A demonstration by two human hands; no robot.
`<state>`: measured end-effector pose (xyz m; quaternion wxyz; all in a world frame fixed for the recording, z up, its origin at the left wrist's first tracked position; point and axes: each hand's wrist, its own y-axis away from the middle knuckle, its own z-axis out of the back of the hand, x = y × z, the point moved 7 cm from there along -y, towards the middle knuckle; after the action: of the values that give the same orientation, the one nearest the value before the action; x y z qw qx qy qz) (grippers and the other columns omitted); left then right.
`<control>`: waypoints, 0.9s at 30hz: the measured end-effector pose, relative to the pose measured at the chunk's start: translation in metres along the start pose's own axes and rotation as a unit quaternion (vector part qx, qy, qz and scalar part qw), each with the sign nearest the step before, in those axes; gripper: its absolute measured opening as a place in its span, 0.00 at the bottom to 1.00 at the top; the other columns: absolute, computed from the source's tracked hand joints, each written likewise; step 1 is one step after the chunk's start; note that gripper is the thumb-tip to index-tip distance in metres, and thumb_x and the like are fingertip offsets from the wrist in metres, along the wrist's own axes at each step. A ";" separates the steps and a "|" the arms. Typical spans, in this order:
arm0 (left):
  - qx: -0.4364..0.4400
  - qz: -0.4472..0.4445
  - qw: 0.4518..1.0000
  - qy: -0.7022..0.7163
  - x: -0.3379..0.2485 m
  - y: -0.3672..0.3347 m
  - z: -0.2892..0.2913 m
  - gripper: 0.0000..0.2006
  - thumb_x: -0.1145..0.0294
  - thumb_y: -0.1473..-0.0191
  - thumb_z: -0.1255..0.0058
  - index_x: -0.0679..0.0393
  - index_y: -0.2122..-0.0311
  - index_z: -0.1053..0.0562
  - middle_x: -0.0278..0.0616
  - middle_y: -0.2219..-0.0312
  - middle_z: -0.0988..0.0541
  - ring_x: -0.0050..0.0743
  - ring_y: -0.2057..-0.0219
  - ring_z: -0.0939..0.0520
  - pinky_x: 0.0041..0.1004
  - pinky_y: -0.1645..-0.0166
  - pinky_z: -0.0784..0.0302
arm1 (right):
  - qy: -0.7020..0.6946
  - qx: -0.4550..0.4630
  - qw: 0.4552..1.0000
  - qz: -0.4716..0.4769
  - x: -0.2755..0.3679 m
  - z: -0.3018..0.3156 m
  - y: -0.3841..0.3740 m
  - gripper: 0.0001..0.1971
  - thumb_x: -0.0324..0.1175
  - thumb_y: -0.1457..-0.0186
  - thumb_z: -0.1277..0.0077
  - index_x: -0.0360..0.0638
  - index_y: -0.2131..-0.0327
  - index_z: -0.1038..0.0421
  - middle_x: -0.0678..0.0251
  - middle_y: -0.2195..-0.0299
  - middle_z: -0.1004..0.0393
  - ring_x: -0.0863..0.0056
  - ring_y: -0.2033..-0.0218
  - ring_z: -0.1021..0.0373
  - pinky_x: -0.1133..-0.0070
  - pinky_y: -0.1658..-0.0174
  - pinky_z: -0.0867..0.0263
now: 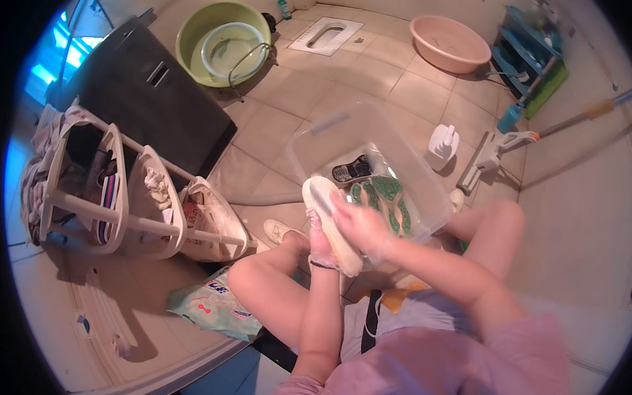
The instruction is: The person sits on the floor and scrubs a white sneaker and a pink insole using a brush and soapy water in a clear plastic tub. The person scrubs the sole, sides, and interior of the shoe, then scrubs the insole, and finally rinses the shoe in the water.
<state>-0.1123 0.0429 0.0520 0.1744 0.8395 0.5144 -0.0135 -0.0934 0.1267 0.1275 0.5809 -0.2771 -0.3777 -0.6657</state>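
Observation:
A long pale shoe [346, 249] is held up slantwise over the near edge of a clear plastic tub [407, 152]. My left hand [321, 242], in a thin see-through glove, is closed around the shoe's side from below. Closed fingers of my right hand [362, 229], also gloved and smeared by motion, press on the shoe's upper face. A dark grey strip shows beside those fingers; I cannot tell whether it is a brush or part of the shoe. In the tub lie a black shoe sole [352, 170] and several green-and-cream soles [387, 188].
A white tiered rack [153, 227] with cloths stands left, beside a dark appliance [145, 85]. A green basin [185, 45], a squat toilet [326, 35] and a pink basin [450, 43] sit farther back. To the right are a white scoop-like container [442, 146] and a squeegee mop [483, 165].

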 end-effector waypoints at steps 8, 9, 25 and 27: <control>-0.013 0.023 0.999 -0.047 0.009 0.005 0.012 0.30 0.45 0.41 0.74 0.56 0.43 0.44 0.44 0.48 0.34 0.43 0.52 0.30 0.38 0.47 0.34 | 0.049 -0.003 0.999 0.020 -0.009 -0.006 0.000 0.21 0.42 0.45 0.58 0.60 0.46 0.39 0.51 0.73 0.27 0.57 0.75 0.29 0.67 0.71 0.33; -0.022 0.018 0.997 -0.065 0.010 0.011 0.007 0.30 0.44 0.42 0.72 0.55 0.42 0.44 0.43 0.48 0.34 0.42 0.51 0.31 0.39 0.46 0.35 | 0.014 -0.032 0.999 -0.003 -0.003 0.005 -0.017 0.21 0.42 0.44 0.59 0.60 0.46 0.39 0.51 0.73 0.27 0.58 0.75 0.29 0.67 0.71 0.33; 0.068 0.050 0.996 -0.024 0.008 0.002 -0.006 0.28 0.48 0.41 0.71 0.55 0.41 0.46 0.42 0.45 0.38 0.43 0.49 0.32 0.40 0.44 0.37 | -0.027 -0.031 0.999 0.008 -0.018 0.018 0.011 0.23 0.43 0.45 0.58 0.62 0.45 0.42 0.49 0.73 0.28 0.55 0.73 0.29 0.68 0.67 0.33; 0.212 0.041 0.976 -0.002 -0.009 0.007 -0.024 0.28 0.47 0.41 0.72 0.54 0.41 0.46 0.44 0.46 0.37 0.42 0.53 0.29 0.41 0.48 0.33 | 0.034 0.058 0.997 0.035 -0.022 -0.003 0.055 0.22 0.45 0.46 0.57 0.64 0.45 0.41 0.51 0.74 0.27 0.55 0.74 0.29 0.67 0.68 0.33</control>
<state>-0.1143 0.0392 0.0787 -0.0061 0.8778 0.4646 -0.1167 -0.0353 0.1339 0.1182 0.6318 -0.2330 -0.3858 -0.6306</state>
